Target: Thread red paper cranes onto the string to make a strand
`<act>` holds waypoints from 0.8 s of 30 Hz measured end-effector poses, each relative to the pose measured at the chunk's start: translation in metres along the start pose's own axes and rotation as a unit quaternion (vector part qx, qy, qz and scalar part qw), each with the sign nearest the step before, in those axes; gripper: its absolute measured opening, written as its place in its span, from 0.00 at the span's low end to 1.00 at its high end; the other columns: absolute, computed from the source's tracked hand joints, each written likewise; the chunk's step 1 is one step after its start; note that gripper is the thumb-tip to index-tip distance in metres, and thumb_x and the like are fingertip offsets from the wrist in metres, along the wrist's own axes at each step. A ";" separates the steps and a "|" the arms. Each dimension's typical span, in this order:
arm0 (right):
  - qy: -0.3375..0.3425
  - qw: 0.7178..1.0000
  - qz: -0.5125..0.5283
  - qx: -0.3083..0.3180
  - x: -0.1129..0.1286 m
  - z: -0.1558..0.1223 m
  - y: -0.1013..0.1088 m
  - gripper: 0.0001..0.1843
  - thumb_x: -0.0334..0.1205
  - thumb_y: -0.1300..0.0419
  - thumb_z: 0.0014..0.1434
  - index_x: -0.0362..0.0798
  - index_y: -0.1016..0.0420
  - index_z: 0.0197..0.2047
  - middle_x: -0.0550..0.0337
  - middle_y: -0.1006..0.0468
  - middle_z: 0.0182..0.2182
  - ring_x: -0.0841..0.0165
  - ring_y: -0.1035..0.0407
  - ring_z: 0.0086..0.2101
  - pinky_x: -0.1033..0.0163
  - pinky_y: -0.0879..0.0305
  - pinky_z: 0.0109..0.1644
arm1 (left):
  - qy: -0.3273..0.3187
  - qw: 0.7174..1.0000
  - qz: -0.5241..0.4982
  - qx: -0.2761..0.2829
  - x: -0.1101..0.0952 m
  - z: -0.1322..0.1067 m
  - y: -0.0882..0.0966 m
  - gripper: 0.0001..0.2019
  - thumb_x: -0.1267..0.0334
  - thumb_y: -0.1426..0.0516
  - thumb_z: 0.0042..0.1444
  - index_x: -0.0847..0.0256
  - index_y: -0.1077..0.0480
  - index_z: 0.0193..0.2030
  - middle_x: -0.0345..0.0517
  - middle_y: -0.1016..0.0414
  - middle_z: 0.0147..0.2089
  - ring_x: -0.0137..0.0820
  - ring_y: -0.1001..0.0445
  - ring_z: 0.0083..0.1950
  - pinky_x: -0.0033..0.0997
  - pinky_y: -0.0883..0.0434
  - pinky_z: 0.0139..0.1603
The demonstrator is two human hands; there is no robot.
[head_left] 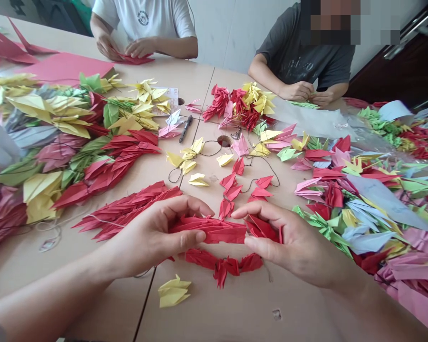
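Note:
Both my hands are around a bundle of red folded-paper pieces [214, 231] above the table. My left hand [164, 232] curls over its left end, thumb along the near side. The right end sits between the thumb and fingers of my right hand [281, 232]. Below the bundle lies a curved red paper strand [224, 265]. Just beyond my fingertips, small red folded pieces [231, 186] are strung on dark thread. A yellow folded piece [174, 290] rests nearer to me, and another red pile [128, 209] lies beyond my left forearm.
Heaps of colourful folded paper [57, 114] cover the left side, and another heap [371, 204] spreads on the right. A black pen [186, 129] lies mid-table near loose yellow pieces [198, 179]. Across the table, two people handle red paper [137, 60] and green paper [303, 104].

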State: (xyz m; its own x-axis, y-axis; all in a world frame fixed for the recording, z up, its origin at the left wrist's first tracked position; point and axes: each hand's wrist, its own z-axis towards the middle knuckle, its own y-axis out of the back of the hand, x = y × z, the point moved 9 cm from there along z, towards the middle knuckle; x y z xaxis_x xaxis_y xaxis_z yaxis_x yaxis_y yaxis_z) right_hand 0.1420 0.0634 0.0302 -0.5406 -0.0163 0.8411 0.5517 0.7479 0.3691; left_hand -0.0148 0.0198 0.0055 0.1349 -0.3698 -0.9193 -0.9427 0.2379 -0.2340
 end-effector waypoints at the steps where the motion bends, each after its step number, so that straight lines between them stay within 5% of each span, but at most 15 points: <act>1: -0.003 1.000 -0.001 0.001 0.000 -0.001 0.001 0.14 0.41 0.40 0.60 0.57 0.30 0.50 0.65 0.30 0.31 0.70 0.36 0.30 0.66 0.38 0.32 | -0.001 1.000 -0.002 -0.002 0.000 0.001 0.001 0.09 0.62 0.36 0.56 0.59 0.28 0.42 0.36 0.29 0.29 0.18 0.36 0.25 0.12 0.37 0.23; 5: -0.013 0.999 0.010 0.030 -0.001 -0.002 -0.001 0.11 0.41 0.41 0.62 0.57 0.30 0.48 0.66 0.34 0.29 0.71 0.38 0.30 0.67 0.40 0.32 | 0.004 1.000 -0.015 -0.006 0.003 0.002 0.004 0.09 0.62 0.36 0.56 0.58 0.28 0.42 0.36 0.29 0.29 0.19 0.35 0.25 0.13 0.36 0.24; 11: -0.025 0.998 0.026 0.057 -0.005 0.002 -0.009 0.16 0.54 0.40 0.61 0.52 0.31 0.46 0.65 0.33 0.29 0.72 0.41 0.27 0.65 0.45 0.31 | -0.006 1.000 -0.005 0.000 0.000 -0.001 -0.001 0.09 0.63 0.36 0.57 0.57 0.27 0.44 0.36 0.27 0.31 0.17 0.34 0.26 0.11 0.35 0.26; 18: -0.021 0.998 -0.015 0.061 -0.002 0.001 -0.003 0.12 0.50 0.41 0.63 0.51 0.31 0.37 0.68 0.37 0.24 0.73 0.44 0.25 0.67 0.48 0.28 | -0.030 0.999 -0.012 -0.026 -0.005 -0.002 0.007 0.09 0.66 0.35 0.55 0.58 0.26 0.42 0.38 0.23 0.33 0.19 0.29 0.29 0.13 0.30 0.29; 24: 0.023 0.996 -0.088 0.017 0.009 -0.005 0.016 0.11 0.48 0.43 0.64 0.50 0.30 0.33 0.65 0.32 0.27 0.71 0.38 0.29 0.66 0.40 0.33 | -0.021 0.997 -0.049 -0.051 -0.005 0.000 0.020 0.09 0.65 0.33 0.53 0.58 0.25 0.41 0.37 0.24 0.31 0.20 0.26 0.27 0.14 0.28 0.27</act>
State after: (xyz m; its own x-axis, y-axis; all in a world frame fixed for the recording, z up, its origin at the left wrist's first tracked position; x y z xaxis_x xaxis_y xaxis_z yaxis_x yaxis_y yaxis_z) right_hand 0.1494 0.0719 0.0464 -0.5968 -0.1797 0.7820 0.4284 0.7527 0.4999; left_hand -0.0339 0.0264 0.0054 0.2389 -0.3491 -0.9061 -0.9502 0.1084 -0.2922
